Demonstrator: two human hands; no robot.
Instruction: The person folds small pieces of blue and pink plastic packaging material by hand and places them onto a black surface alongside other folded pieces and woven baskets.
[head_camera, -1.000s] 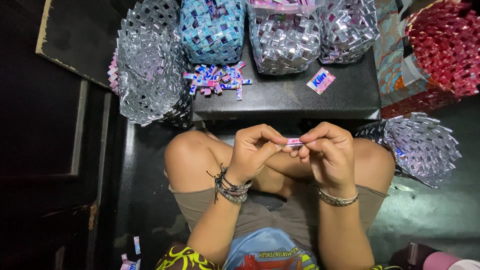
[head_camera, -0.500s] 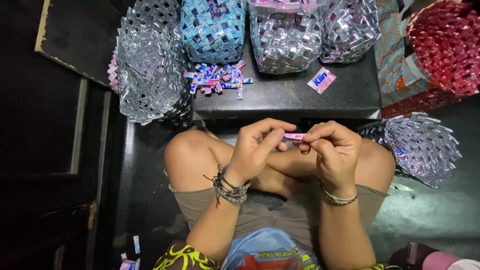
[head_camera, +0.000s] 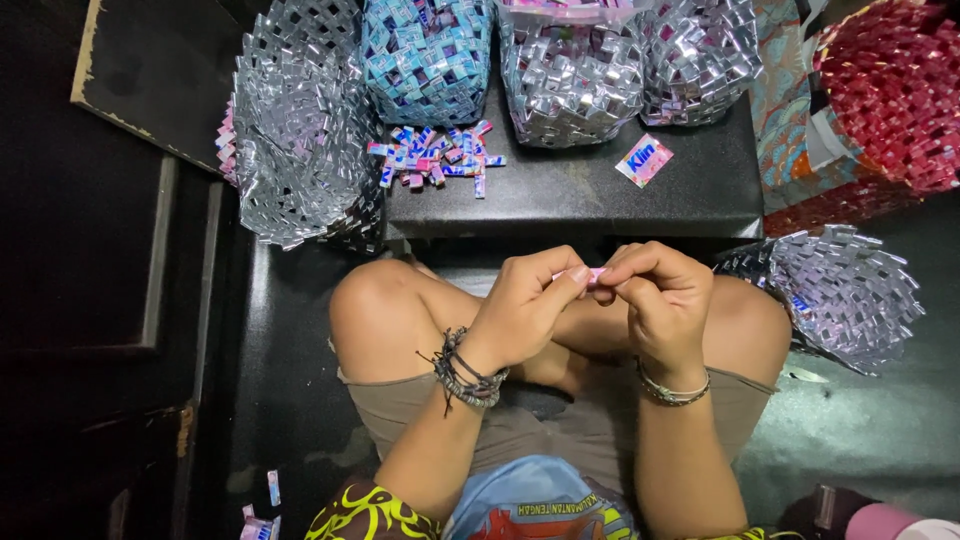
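2 hands, the left hand (head_camera: 525, 305) and right hand (head_camera: 665, 300), meet above the lap, fingertips closed tight on a small pink folded wrapper strip (head_camera: 592, 275) held between them. Pinched so thinly, it could spring open or slip down between the knees, well apart from the folded strips (head_camera: 432, 157) on the dark surface (head_camera: 600, 205).

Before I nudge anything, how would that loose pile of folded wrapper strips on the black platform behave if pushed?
The pile of folded wrapper strips lies loose and criss-crossed, so it would probably scatter, not slide as one. The pieces look thin and small, so likely very light. Their glossy finish on the smooth black platform suggests they would skid easily.
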